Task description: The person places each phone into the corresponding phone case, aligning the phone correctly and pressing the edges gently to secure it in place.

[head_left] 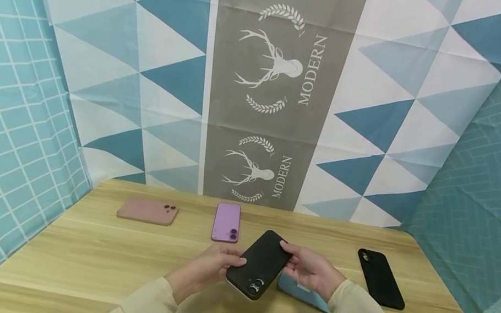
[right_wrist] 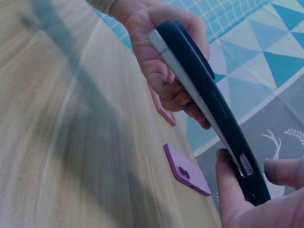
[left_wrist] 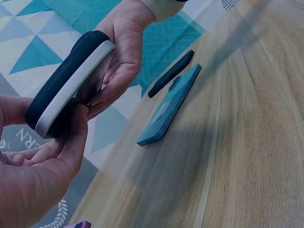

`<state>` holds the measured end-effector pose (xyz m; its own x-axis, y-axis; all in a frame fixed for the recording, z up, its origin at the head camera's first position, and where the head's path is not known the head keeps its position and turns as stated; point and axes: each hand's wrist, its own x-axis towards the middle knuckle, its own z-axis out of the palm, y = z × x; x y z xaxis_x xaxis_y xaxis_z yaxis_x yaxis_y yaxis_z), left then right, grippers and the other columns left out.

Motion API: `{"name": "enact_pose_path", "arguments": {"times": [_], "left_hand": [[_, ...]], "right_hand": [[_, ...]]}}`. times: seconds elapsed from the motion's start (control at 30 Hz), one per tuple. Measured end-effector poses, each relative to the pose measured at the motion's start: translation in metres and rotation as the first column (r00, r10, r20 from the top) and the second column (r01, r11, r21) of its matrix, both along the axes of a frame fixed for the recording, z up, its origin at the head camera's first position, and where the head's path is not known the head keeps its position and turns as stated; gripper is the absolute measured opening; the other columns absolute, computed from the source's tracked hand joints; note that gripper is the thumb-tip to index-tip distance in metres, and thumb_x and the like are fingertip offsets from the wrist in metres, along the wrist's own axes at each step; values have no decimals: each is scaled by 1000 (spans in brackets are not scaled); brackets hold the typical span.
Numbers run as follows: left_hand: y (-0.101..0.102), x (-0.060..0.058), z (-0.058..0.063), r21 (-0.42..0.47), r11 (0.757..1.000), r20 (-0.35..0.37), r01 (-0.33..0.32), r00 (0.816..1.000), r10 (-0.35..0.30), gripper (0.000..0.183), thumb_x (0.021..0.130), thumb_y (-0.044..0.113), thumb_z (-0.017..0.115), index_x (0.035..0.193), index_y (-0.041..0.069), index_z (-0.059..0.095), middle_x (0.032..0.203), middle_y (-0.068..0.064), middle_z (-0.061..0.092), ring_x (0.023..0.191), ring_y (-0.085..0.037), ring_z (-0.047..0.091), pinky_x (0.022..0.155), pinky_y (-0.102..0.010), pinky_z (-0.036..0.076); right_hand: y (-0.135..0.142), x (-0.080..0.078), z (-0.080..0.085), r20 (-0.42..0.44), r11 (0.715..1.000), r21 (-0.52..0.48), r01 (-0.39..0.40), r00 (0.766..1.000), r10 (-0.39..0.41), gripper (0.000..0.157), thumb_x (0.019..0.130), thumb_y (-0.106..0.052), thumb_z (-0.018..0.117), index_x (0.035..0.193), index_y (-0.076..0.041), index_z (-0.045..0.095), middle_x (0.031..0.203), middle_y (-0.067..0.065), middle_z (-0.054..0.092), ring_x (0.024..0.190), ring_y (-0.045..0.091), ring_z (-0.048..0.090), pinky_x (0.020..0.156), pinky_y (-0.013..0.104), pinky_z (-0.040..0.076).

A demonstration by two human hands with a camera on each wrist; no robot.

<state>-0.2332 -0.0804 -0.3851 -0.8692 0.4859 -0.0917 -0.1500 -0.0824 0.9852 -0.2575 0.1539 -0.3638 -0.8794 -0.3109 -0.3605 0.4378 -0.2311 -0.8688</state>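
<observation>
Above the wooden table, both hands hold a smartphone with a black case [head_left: 262, 259], back side up, its camera end toward me. My left hand [head_left: 205, 269] pinches the near left edge, thumb on top. The far right edge is gripped by my right hand [head_left: 313, 271], thumb also on the back. In the left wrist view, the phone's silver edge [left_wrist: 71, 90] sticks out below the case. The right wrist view shows that edge [right_wrist: 175, 66] standing out at the camera end and lying closer inside the case at the other end. The screen side is mostly hidden.
A blue phone [head_left: 306, 298] lies under my right hand. Right of it is a black phone or case [head_left: 381, 278]. Farther back lie a purple phone [head_left: 226, 222] and a pink one [head_left: 145, 210]. Patterned cloth [head_left: 266, 97] hangs behind the table [head_left: 110, 266].
</observation>
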Motion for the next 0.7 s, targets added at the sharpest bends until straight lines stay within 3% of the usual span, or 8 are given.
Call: {"name": "enact_pose_path", "arguments": {"times": [0.13, 0.3, 0.53, 0.7], "left_hand": [[0, 0, 1, 7, 1000, 2, 1, 1000, -1, 46, 91, 7, 52, 127, -20, 44, 90, 3, 67, 80, -3, 66, 75, -16, 55], [-3, 0, 2, 12, 1000, 8, 13, 1000, -13, 43, 92, 8, 52, 127, -16, 47, 88, 5, 67, 79, -2, 66, 74, -16, 55], [-7, 0, 4, 63, 998, 28, 4, 1000, -6, 16, 91, 11, 53, 101, 5, 64, 83, 8, 69, 76, -3, 66, 74, -17, 54], [-8, 0, 7, 57, 998, 43, -26, 999, 24, 11, 91, 13, 55, 94, 12, 66, 83, 8, 68, 77, -3, 65, 75, -18, 53]], "right_hand": [[-2, 1, 0, 14, 1000, 17, 13, 1000, -13, 52, 97, -15, 56, 138, 10, 35, 113, 14, 59, 91, 16, 67, 92, 28, 56], [-4, 4, 2, 3, 1000, 11, 17, 1000, -17, 53, 96, -12, 56, 139, 11, 34, 110, 13, 61, 90, 15, 68, 90, 27, 57], [-7, 6, 3, -31, 1000, -9, -1, 1000, 1, 53, 96, -11, 55, 138, 13, 33, 99, 9, 65, 87, 13, 68, 85, 23, 58], [-8, 7, 3, -28, 999, -30, 17, 999, -17, 52, 97, -10, 54, 138, 13, 32, 98, 9, 66, 87, 14, 69, 85, 24, 58]]}}
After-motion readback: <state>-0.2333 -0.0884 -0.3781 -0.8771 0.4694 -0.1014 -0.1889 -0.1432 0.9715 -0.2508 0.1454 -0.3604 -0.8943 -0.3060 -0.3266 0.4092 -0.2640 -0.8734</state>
